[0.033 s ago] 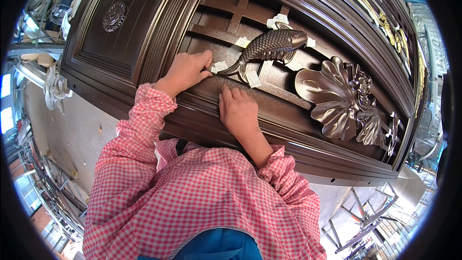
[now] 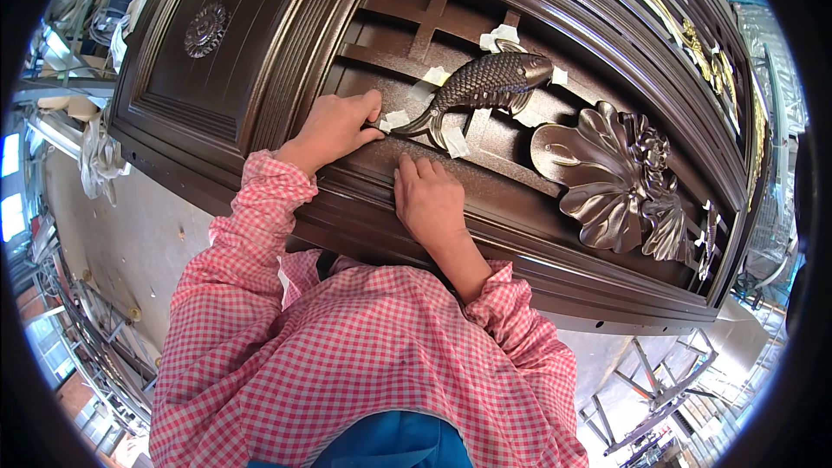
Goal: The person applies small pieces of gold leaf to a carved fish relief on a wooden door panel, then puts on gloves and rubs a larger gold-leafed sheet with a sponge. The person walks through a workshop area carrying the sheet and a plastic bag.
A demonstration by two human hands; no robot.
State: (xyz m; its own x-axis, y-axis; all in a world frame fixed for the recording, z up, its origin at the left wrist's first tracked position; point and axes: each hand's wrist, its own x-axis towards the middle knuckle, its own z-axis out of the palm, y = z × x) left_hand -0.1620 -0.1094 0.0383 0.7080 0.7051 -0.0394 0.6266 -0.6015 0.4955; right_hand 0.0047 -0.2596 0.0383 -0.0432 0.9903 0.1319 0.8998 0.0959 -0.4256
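Observation:
A dark brown panel door (image 2: 347,165) lies in front of me, with a fish ornament (image 2: 485,85) in its recessed lattice. Pale pieces of tape (image 2: 456,141) stick around the fish, near its tail, fins and head. My left hand (image 2: 334,128) is closed in a pinch at the tail, right beside one tape piece (image 2: 394,120). What lies between its thumb and forefinger is too small to make out. My right hand (image 2: 431,199) rests palm down on the panel's near moulding, fingers stretched over the edge, holding nothing.
Right of the fish sits a brown lotus-leaf and flower ornament (image 2: 607,182). A round rosette (image 2: 207,30) decorates the left panel. Gold-coloured trim (image 2: 693,39) lies beyond the far edge. Metal racks (image 2: 654,390) stand on the floor at lower right.

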